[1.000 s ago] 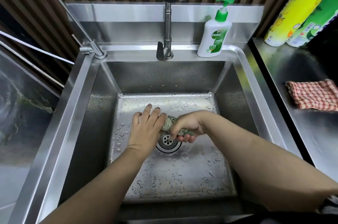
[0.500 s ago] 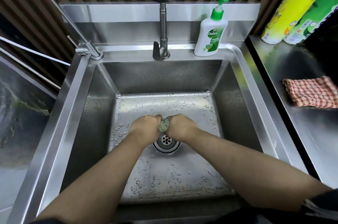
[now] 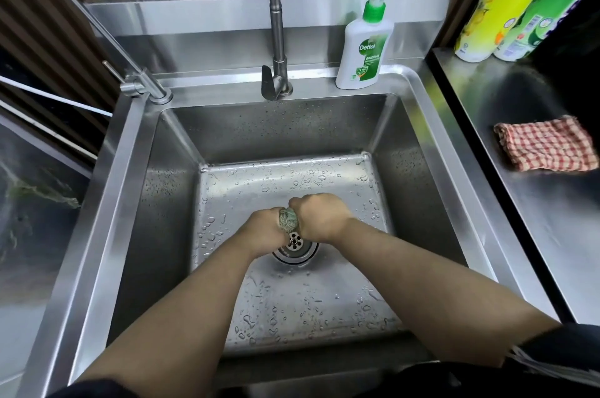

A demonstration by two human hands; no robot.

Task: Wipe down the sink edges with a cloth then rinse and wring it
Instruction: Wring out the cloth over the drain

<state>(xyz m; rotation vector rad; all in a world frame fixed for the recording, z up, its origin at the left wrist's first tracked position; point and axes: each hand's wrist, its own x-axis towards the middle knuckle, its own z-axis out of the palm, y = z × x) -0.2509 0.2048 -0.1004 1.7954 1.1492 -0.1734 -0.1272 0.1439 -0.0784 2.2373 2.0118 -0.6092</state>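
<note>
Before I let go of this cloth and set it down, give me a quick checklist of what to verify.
1. Cloth gripped at both ends by left hand and right hand: ok.
2. Wringing done above the drain, inside the sink: ok.
3. Faucet off, no stream showing: ok.
4. Cloth fully wrung out: cannot tell, it is mostly hidden in the fists.
5. Sink edges wiped clean: cannot tell.
6. Bare counter near the checkered towel for setting it down: ok.
</note>
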